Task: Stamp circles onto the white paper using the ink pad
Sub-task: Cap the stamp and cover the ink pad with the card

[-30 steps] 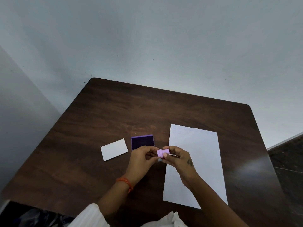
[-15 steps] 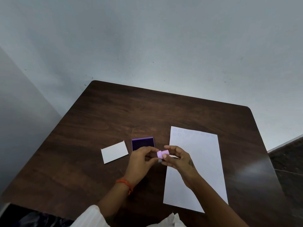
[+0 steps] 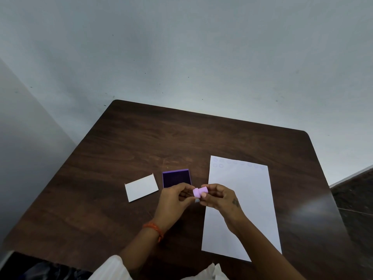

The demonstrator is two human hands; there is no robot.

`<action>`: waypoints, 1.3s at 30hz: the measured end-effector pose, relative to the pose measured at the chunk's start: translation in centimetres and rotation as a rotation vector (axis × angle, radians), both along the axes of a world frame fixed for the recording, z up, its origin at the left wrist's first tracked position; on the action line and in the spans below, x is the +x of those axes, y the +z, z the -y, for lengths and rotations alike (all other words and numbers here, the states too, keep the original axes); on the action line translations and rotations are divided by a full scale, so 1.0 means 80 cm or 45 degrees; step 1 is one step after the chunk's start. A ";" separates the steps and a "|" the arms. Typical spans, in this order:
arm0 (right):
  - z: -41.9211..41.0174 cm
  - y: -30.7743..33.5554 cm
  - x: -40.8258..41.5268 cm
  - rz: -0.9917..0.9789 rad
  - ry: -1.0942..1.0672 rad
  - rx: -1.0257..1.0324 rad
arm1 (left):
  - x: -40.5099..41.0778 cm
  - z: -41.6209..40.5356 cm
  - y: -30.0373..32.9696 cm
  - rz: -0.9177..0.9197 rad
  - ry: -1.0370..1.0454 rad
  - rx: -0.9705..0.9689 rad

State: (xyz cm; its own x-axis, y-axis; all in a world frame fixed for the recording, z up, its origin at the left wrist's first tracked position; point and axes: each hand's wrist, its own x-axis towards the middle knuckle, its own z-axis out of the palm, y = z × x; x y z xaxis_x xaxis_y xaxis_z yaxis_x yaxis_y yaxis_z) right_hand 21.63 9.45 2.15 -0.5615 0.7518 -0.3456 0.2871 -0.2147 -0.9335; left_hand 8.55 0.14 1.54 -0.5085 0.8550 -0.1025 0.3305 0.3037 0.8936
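Observation:
A small pink stamp (image 3: 199, 191) is held sideways above the table between both hands. My left hand (image 3: 175, 201) pinches its left end and my right hand (image 3: 220, 197) pinches its right end. The open purple ink pad (image 3: 176, 178) lies just behind my left hand. The long white paper (image 3: 245, 201) lies to the right, partly under my right hand and forearm. Faint stamped circles (image 3: 221, 165) run along the paper's far edge.
A small white card (image 3: 141, 187) lies left of the ink pad. The dark wooden table (image 3: 141, 142) stands against a pale wall (image 3: 181, 57); its right edge drops to a dark floor (image 3: 357, 190).
Both hands keep holding the pink stamp in nearly the same place. The view has tilted slightly, so the table sits a little lower in the frame.

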 end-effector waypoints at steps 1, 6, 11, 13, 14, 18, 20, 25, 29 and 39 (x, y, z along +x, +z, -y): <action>0.000 0.000 0.000 0.009 0.000 -0.003 | 0.001 0.000 0.000 0.001 0.000 -0.002; -0.001 0.001 -0.001 0.000 0.001 -0.079 | 0.002 0.000 0.000 0.047 0.024 -0.004; 0.004 -0.002 -0.001 -0.046 -0.001 -0.056 | 0.004 0.001 -0.003 0.025 0.031 -0.024; 0.005 -0.003 -0.003 -0.035 -0.028 -0.058 | 0.006 0.001 -0.004 0.012 0.039 -0.026; 0.005 -0.005 -0.003 -0.018 -0.040 -0.051 | 0.007 0.001 -0.004 0.003 0.039 -0.025; 0.008 -0.016 -0.011 0.117 -0.088 0.124 | 0.006 0.005 -0.007 -0.028 0.044 -0.059; 0.007 -0.020 -0.012 0.168 -0.080 0.258 | 0.003 0.007 -0.009 -0.051 0.049 -0.122; 0.008 -0.025 -0.024 0.178 0.061 0.532 | -0.005 0.016 -0.016 -0.103 0.050 -0.212; 0.009 -0.045 -0.033 0.423 0.185 0.629 | -0.008 0.023 -0.021 -0.124 0.038 -0.247; 0.009 -0.033 -0.028 0.444 0.262 0.792 | -0.016 0.030 -0.027 -0.143 0.044 -0.219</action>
